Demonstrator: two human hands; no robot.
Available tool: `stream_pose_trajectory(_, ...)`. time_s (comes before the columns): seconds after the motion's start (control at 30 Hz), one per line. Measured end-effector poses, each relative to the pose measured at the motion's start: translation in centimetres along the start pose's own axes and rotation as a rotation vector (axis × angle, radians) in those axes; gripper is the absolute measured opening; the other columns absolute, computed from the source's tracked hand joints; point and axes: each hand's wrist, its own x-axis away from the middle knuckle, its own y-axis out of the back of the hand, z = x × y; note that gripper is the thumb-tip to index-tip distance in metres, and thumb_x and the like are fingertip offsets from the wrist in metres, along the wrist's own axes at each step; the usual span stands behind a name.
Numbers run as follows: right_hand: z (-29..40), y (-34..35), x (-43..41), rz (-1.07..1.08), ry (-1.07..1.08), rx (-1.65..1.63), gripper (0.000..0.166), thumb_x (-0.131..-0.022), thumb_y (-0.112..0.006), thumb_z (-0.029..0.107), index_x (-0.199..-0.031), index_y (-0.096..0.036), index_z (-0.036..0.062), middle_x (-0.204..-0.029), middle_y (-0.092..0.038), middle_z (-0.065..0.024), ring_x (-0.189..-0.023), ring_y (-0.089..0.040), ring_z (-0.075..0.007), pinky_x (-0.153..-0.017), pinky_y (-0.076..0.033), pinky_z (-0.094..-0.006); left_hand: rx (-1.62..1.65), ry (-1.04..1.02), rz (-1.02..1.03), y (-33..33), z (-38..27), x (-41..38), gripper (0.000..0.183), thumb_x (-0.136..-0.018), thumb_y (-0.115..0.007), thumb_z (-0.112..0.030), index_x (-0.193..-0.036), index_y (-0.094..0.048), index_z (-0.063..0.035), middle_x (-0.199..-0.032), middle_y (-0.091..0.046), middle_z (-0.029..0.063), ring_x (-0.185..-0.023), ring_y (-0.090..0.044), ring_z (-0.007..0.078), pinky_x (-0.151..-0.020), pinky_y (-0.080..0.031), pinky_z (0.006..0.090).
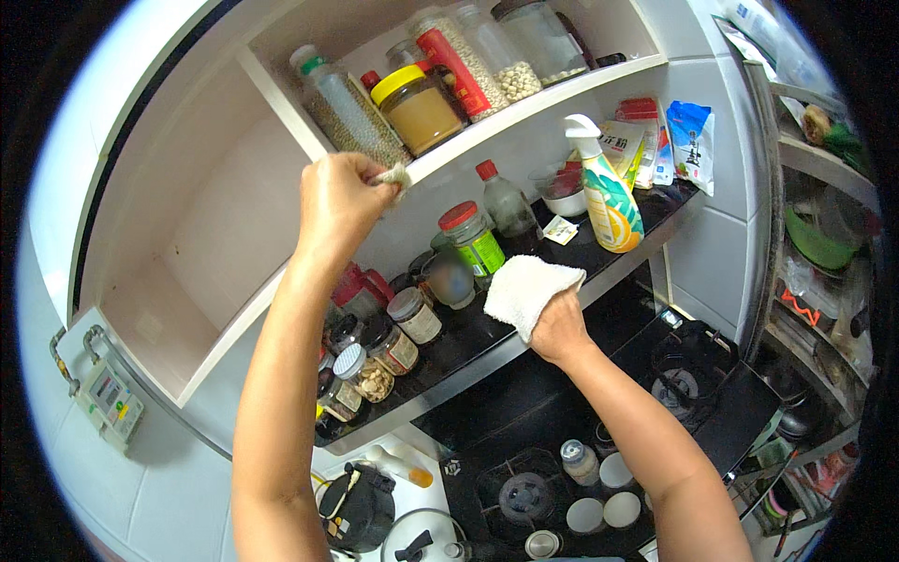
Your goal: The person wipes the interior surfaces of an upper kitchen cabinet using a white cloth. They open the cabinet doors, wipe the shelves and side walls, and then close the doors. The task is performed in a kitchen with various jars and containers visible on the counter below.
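Observation:
My left hand point(344, 200) is raised at the front edge of the upper cabinet shelf point(484, 144), pinching a small crumpled pale cloth point(395, 179). Just behind it stand a plastic bottle of green beans point(358, 105) and a yellow-lidded jar point(421, 116) of brown contents. Lower and to the right, my right hand point(562, 327) holds a white terry cloth point(528, 289) draped over its fingers, by the front of the black ledge point(456, 337). Beyond that cloth are a red-lidded jar with a green label point(472, 239) and a red-capped bottle point(511, 207).
A spray bottle point(611, 204), food packets point(692, 144) and several small jars point(369, 372) line the ledge. Below are a black gas stove point(523, 495) holding jars, a pot lid point(425, 537) and a black appliance point(357, 506). A gas meter point(109, 400) hangs at left.

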Motion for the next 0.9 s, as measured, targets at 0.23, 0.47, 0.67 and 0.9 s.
stream_pose_trajectory(0.23,1.0,0.3,-0.3,-0.045,0.013,0.04,0.021,-0.075,-0.053,0.017,-0.091,-0.065,0.0103,-0.098,-0.061,-0.013,-0.092,-0.057,-0.0339,-0.084,-0.043,-0.0452,-0.076,-0.205,-0.195,-3.2,-2.2,-1.5,0.018,-0.064,-0.071,-0.019,-0.074,-0.07,-0.0046,-0.066,-0.064,0.0153,-0.059,-0.064,0.0244,-0.059,-0.049,0.0343)
stream_pose_trajectory(0.47,1.1,1.5,-0.5,0.055,-0.006,0.042,0.024,-0.076,-0.053,0.017,-0.097,-0.063,0.0101,-0.103,-0.059,-0.0133,-0.098,-0.054,-0.0339,-0.085,-0.041,-0.046,-0.071,-0.09,-0.067,-1.9,-1.8,-1.9,0.021,-0.064,-0.072,-0.024,-0.072,-0.07,-0.005,-0.059,-0.062,0.0137,-0.053,-0.062,0.0183,-0.055,-0.049,0.0329)
stream_pose_trajectory(0.67,0.5,0.4,-0.1,0.009,0.024,0.021,0.02,-0.074,-0.053,0.014,-0.091,-0.064,0.0089,-0.098,-0.06,-0.0141,-0.093,-0.055,-0.0353,-0.082,-0.043,-0.0456,0.007,-0.102,-0.149,-4.8,-4.3,-4.0,0.022,-0.06,-0.072,-0.024,-0.073,-0.071,-0.0061,-0.064,-0.064,0.0149,-0.06,-0.064,0.0249,-0.062,-0.05,0.0348)
stream_pose_trajectory(0.9,1.0,1.3,-0.6,0.1,-0.044,0.073,0.025,-0.076,-0.055,0.017,-0.098,-0.063,0.0089,-0.103,-0.059,-0.0136,-0.097,-0.055,-0.0341,-0.086,-0.041,-0.0455,0.059,0.012,-0.004,-1.7,-1.8,-2.2,0.026,-0.059,-0.075,-0.026,-0.073,-0.071,-0.0045,-0.064,-0.065,0.0131,-0.056,-0.063,0.0198,-0.06,-0.05,0.0318)
